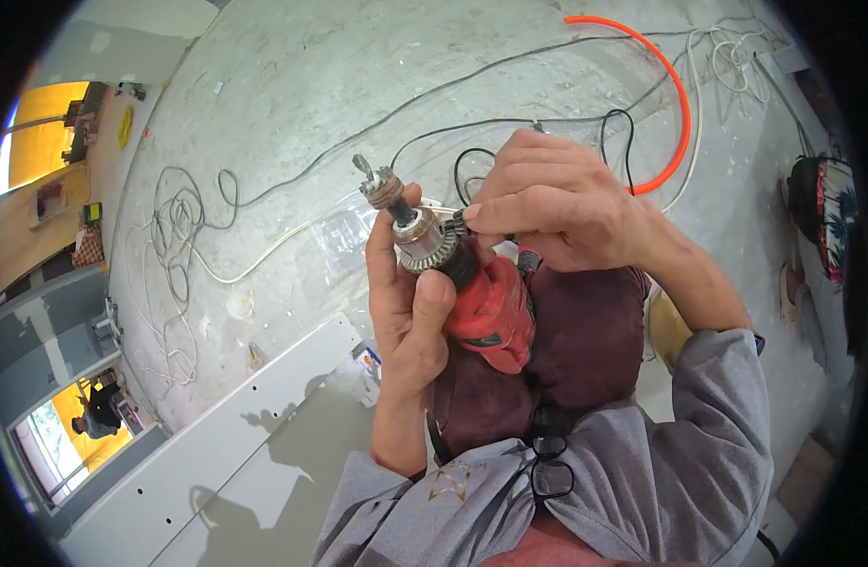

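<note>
A red power drill point(495, 321) rests against my thighs, its chuck tilted up and to the left. My left hand point(407, 321) wraps around the metal chuck point(424, 242), with the thumb near the toothed ring and the fingers behind. Clamped in the chuck is a bit point(385, 191) with a rough brown ring-shaped cutter and a pale twisted tip. My right hand point(566, 203) pinches a dark chuck key point(456, 225), whose toothed end sits against the chuck's teeth. Fingers hide most of the key's handle.
Grey and white cables point(179, 222) lie coiled and stretched across the concrete floor. An orange hose point(681, 104) curves at the upper right. At the lower left is a white panel point(216, 454) with holes. A clear plastic bag point(344, 236) lies beyond my left hand. Another person point(98, 411) appears far left.
</note>
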The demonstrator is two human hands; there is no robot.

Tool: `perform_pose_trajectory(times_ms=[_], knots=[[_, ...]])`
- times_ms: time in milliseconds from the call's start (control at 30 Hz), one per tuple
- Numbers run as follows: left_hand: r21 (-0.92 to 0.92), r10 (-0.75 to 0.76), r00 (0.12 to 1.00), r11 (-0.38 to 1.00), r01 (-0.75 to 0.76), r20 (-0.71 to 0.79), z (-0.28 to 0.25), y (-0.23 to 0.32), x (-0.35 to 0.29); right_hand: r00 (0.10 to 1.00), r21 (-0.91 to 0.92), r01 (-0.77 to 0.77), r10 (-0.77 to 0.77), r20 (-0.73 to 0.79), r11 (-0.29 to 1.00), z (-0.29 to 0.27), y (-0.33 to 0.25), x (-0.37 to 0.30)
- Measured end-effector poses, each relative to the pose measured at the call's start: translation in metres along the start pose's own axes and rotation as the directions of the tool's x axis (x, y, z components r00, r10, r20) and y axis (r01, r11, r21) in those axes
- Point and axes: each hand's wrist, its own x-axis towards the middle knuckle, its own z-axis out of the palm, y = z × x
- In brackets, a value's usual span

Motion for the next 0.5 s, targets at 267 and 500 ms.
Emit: perform_pose_trajectory(times_ms=[267, 500], knots=[[-0.013, -0.008, 0.999, 1.000, 0.009, 0.051, -0.0028, -0.0012, 0.0032, 0.997, -0.128, 0.074, -0.079, -0.027, 0.989, 0.0052, 0.0061, 0.0011], [-0.029, 0.001, 0.999, 1.000, -0.002, -0.038, -0.0029, -0.0028, 0.0002, 0.992, -0.154, 0.120, -0.124, -0.017, 0.981, 0.0011, 0.0049, 0.0027]])
